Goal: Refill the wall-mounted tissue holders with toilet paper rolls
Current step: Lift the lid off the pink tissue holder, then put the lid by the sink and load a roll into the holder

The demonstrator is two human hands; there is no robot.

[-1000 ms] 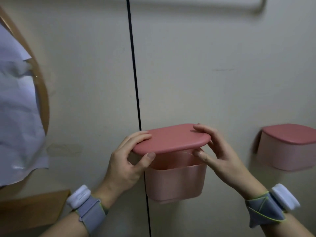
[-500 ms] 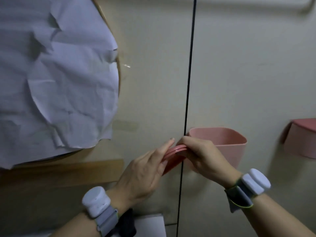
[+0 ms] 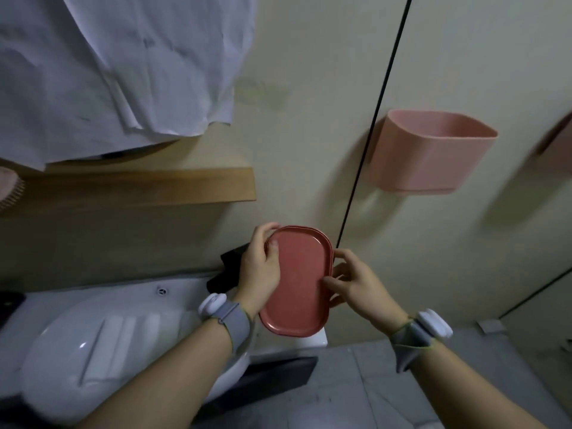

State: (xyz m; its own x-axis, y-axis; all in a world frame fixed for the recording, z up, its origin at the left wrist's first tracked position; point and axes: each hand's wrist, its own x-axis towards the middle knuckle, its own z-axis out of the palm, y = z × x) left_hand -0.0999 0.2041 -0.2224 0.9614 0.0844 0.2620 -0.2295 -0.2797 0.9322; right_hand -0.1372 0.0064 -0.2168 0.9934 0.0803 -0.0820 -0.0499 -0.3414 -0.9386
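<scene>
A pink wall-mounted tissue holder [image 3: 427, 156] hangs open-topped on the cream wall at the right, with no lid on it. Its darker pink oval lid [image 3: 298, 280] is below and to the left, held flat side toward me over the sink's right corner. My left hand [image 3: 261, 267] grips the lid's left edge, thumb on its face. My right hand [image 3: 353, 286] pinches the lid's right edge. A second pink holder [image 3: 557, 147] shows blurred at the far right edge. No toilet paper roll is in view.
A white sink [image 3: 102, 345] fills the lower left, with a wooden shelf [image 3: 139, 187] above it and crumpled white paper [image 3: 117, 69] over a mirror. A black cable [image 3: 371, 134] runs down the wall. A dark object [image 3: 229, 270] sits behind my left hand. Grey floor lies at lower right.
Both hands lifted the lid off the holder and carried it down and left over the sink. The view has swung down and left, so the holder now sits up at the right.
</scene>
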